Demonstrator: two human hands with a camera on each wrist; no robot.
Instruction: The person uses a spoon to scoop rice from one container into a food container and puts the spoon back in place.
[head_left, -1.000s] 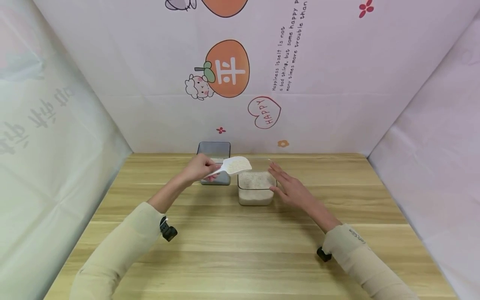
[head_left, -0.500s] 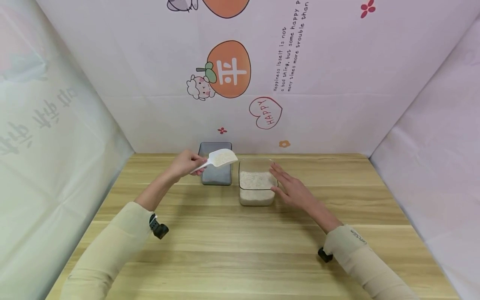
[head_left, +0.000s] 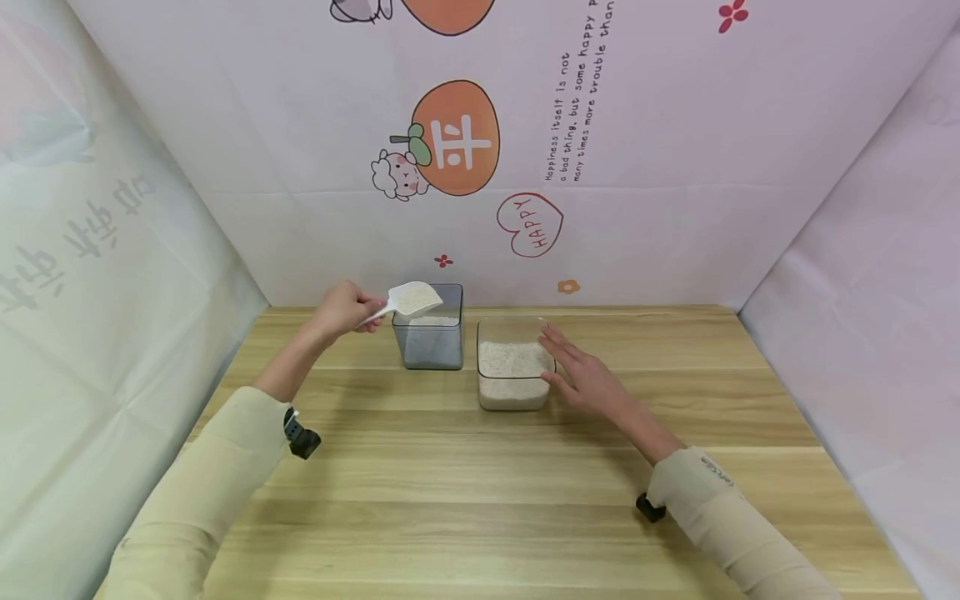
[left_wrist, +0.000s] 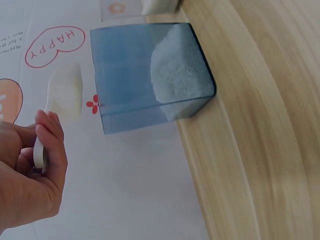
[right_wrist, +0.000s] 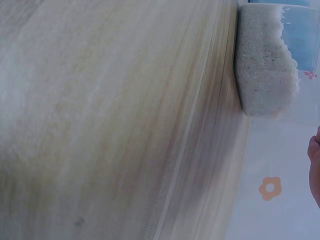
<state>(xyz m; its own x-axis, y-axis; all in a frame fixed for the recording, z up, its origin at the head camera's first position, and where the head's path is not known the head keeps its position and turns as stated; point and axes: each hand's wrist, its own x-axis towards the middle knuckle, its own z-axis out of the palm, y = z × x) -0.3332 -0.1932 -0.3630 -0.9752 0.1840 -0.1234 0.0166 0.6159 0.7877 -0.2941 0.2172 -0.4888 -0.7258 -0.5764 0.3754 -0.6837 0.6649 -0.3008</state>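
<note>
My left hand point(head_left: 347, 308) grips the handle of a white scoop point(head_left: 415, 298) heaped with white grains that look like rice. The scoop's bowl is held above the rim of a blue-grey see-through bin point(head_left: 433, 348), roughly level. In the left wrist view some rice point(left_wrist: 177, 70) lies in the bottom of that bin. To its right stands a clear square container point(head_left: 516, 395), partly filled with rice point(right_wrist: 265, 60). My right hand point(head_left: 588, 385) rests with fairly straight fingers against the clear container's right side; the right wrist view catches only a bit of that hand point(right_wrist: 315, 165).
Both containers stand near the back edge of a wooden table point(head_left: 480, 500), close to a white printed backdrop point(head_left: 645, 200). White sheets point(head_left: 862, 292) hang along the left and right sides.
My left hand has carried the loaded scoop leftward and slightly back, from near the clear container to over the blue-grey bin. The right hand stays at the clear container.
</note>
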